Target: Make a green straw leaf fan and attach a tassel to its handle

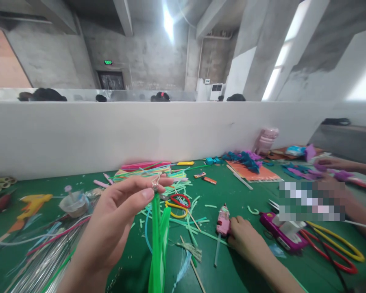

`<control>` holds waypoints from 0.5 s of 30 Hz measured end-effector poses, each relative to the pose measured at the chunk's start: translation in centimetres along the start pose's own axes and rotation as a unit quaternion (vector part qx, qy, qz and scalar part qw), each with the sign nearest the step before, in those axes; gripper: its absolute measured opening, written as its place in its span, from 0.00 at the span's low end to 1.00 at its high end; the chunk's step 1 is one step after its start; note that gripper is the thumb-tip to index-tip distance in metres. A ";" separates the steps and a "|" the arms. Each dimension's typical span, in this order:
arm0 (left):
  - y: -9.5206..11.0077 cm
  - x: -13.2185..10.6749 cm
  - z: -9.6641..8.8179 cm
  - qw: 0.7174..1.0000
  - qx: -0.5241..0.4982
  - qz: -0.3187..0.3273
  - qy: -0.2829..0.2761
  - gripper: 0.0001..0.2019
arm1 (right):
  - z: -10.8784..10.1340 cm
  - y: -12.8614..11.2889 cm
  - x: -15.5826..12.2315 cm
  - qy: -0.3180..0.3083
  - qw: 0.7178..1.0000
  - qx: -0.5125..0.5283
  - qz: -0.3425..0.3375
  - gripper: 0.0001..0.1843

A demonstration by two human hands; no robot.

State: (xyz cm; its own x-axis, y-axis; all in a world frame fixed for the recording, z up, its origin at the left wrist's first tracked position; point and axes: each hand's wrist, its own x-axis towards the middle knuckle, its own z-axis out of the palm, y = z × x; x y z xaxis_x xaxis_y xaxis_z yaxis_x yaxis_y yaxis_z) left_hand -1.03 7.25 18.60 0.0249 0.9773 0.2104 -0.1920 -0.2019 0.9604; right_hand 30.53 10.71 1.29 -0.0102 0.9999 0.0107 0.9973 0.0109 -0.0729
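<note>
My left hand is raised at the middle of the view. Its thumb and fingers pinch the top of a bundle of bright green strips, where a small silvery piece with thin cord shows. The strips hang down past the lower edge of the view. Lower right, my right hand rests on the table, fingers curled at the handle side of a pink hot glue gun. The gun's nozzle points away from me, and a glue stick sticks out of its back. Behind the strips lie scissors with red and yellow handles.
Cut tubes and strips cover the green table. A yellow glue gun and a plastic cup are left. Right are a purple power strip, large scissors and a co-worker's hands. A white partition stands behind.
</note>
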 end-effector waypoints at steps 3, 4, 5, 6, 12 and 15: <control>0.0 -0.1 -0.3 1.000 0.007 0.003 -0.020 0.03 | -0.4 0.6 0.3 0.023 1.000 0.017 0.006 0.07; -0.1 0.0 -0.3 1.000 0.006 0.004 -0.022 0.02 | -0.8 0.9 0.3 0.034 0.999 0.019 0.014 0.07; -0.1 0.0 -0.3 1.000 0.003 0.006 -0.022 0.02 | -1.3 1.2 0.3 0.052 0.998 0.025 0.024 0.09; -0.1 0.1 -0.3 1.000 -0.001 0.007 -0.023 0.02 | -1.9 1.4 0.2 0.080 0.995 0.040 0.033 0.11; 0.2 0.3 0.2 0.998 0.048 0.040 -0.032 0.04 | -7.3 -0.6 -1.7 0.255 0.895 0.362 0.057 0.16; 0.2 0.4 0.1 0.992 0.102 0.054 -0.050 0.06 | -9.4 -3.2 -3.6 0.229 0.796 0.560 -0.011 0.16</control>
State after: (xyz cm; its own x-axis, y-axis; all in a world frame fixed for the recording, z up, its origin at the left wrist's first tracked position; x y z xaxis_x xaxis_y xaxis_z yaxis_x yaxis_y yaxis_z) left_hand -0.92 7.61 18.87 0.1149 0.9400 0.3211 0.0043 -0.3237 0.9461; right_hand 28.02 7.02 10.88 0.2573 0.8934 0.3682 0.3043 0.2867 -0.9084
